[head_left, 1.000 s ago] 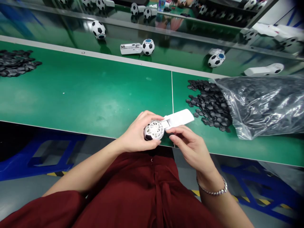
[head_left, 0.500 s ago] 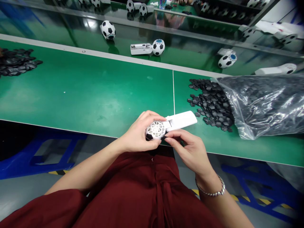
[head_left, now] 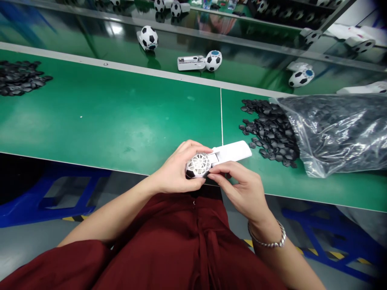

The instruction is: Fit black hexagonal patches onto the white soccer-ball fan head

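Note:
My left hand [head_left: 173, 171] grips the round white grille head of a small handheld fan [head_left: 211, 158] at the near edge of the green table [head_left: 115, 117]. The fan's flat white handle sticks out to the right over the table. My right hand [head_left: 242, 189] pinches a small black piece against the lower right side of the fan head. A heap of loose black pieces [head_left: 270, 131] lies just right of the hands, spilling from a clear plastic bag [head_left: 338, 131].
Another pile of black pieces [head_left: 19, 77] sits at the far left. Beyond the table a shiny conveyor [head_left: 90, 44] carries several football-patterned fans [head_left: 199, 61]. Blue frames [head_left: 45, 201] stand under the table.
My right hand's fingers have closed in on the fan head with a small black piece. The football fans on the conveyor have drifted to the right.

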Action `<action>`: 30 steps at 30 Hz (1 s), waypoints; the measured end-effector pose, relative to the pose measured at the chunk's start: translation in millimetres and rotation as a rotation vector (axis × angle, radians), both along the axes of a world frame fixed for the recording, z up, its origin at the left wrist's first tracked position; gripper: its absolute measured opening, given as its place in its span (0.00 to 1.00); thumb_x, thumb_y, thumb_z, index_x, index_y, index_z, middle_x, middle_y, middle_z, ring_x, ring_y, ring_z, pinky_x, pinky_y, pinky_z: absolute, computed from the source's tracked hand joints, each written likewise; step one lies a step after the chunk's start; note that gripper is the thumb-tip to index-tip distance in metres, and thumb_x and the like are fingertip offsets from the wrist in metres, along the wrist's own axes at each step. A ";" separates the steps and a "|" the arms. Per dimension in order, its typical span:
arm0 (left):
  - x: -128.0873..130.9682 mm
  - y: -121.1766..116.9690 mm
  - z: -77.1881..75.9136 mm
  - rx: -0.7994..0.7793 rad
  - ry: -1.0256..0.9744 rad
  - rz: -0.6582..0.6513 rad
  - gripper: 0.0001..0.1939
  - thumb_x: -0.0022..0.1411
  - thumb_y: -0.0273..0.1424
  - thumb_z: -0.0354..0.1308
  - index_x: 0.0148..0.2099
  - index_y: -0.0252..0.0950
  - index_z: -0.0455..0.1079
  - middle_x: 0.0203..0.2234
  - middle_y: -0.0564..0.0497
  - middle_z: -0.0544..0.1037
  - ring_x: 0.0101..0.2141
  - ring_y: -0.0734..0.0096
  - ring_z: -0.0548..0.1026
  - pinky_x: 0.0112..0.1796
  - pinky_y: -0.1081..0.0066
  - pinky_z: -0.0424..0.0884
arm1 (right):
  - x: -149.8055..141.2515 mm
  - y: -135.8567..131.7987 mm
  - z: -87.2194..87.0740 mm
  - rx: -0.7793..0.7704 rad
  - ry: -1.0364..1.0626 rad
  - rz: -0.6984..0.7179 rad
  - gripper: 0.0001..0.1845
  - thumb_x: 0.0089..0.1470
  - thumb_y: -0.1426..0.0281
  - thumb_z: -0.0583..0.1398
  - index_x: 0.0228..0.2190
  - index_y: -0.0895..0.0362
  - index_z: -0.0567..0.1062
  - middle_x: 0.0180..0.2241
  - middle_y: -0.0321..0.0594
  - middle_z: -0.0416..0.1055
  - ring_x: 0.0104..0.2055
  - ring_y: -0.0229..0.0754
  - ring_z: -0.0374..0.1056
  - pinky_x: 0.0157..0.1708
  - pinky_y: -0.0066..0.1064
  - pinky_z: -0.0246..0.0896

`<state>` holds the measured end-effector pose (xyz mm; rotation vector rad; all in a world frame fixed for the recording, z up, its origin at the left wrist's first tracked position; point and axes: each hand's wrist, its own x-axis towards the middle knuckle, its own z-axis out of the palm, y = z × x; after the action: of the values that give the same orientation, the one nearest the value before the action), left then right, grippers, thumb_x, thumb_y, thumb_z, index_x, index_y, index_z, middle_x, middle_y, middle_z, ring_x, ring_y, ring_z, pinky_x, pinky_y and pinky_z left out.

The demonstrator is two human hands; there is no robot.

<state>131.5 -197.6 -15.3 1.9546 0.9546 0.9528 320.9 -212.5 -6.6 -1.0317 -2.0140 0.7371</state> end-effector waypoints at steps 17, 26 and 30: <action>0.3 0.3 1.6 -0.016 0.051 0.013 0.27 0.46 0.26 0.58 0.51 0.37 0.61 0.42 0.46 0.65 0.46 0.61 0.64 0.48 0.58 0.63 | -0.7 3.7 5.0 -0.063 -0.076 -0.130 0.07 0.49 0.69 0.65 0.27 0.54 0.71 0.25 0.32 0.69 0.26 0.37 0.64 0.26 0.28 0.59; 1.7 2.2 -0.4 0.029 0.065 0.003 0.24 0.44 0.25 0.56 0.47 0.36 0.61 0.40 0.46 0.65 0.44 0.63 0.65 0.46 0.60 0.65 | 9.0 33.5 8.9 0.001 -0.404 0.018 0.25 0.51 0.50 0.59 0.45 0.51 0.65 0.50 0.42 0.65 0.57 0.54 0.54 0.53 0.49 0.45; 2.4 3.2 -1.3 0.019 0.052 0.026 0.23 0.44 0.26 0.57 0.46 0.37 0.62 0.41 0.47 0.66 0.44 0.63 0.66 0.47 0.60 0.65 | 9.6 41.1 9.4 0.049 -0.432 0.079 0.29 0.50 0.46 0.57 0.45 0.52 0.66 0.43 0.40 0.70 0.47 0.50 0.63 0.47 0.41 0.52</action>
<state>133.8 -194.3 -16.7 1.9961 1.0062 0.9324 330.5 -171.4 2.8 -1.1621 -2.4383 0.5325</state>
